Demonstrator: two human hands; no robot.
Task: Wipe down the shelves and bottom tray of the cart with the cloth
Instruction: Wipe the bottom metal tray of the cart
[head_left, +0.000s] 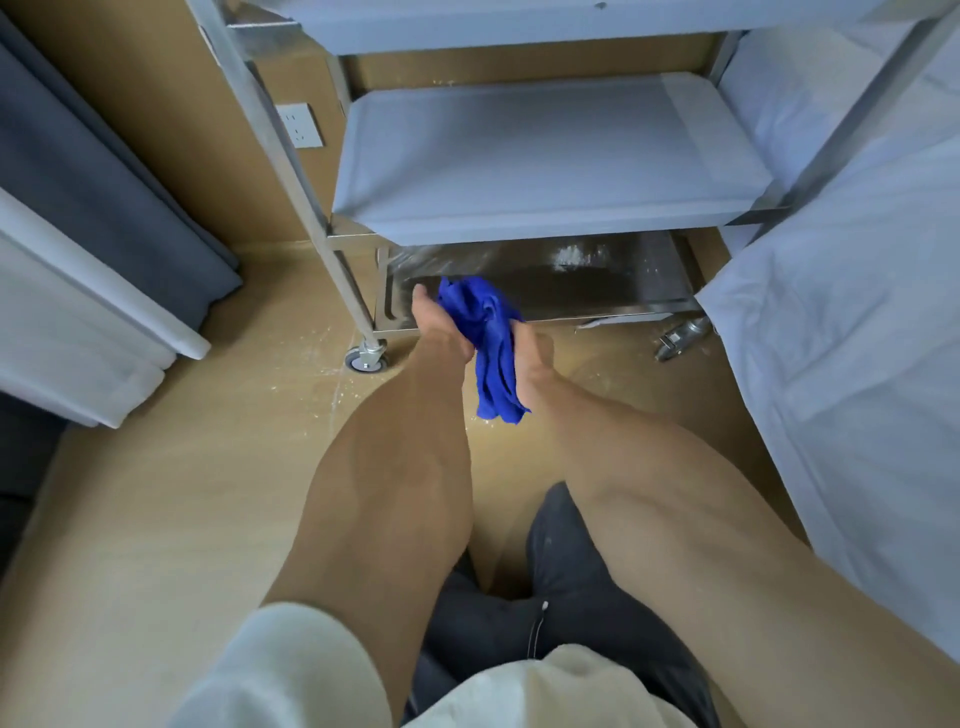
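Both hands, left hand (441, 325) and right hand (530, 358), grip the blue cloth (491, 343) before the cart's bottom tray (597, 291), beneath the middle shelf (545, 156); a caster (366, 358) stands left.

Person: two bare forearms, left hand (441, 325) and right hand (530, 358). Short white sleeves (291, 670). Dark trousers (566, 587) with white-tipped drawstring.
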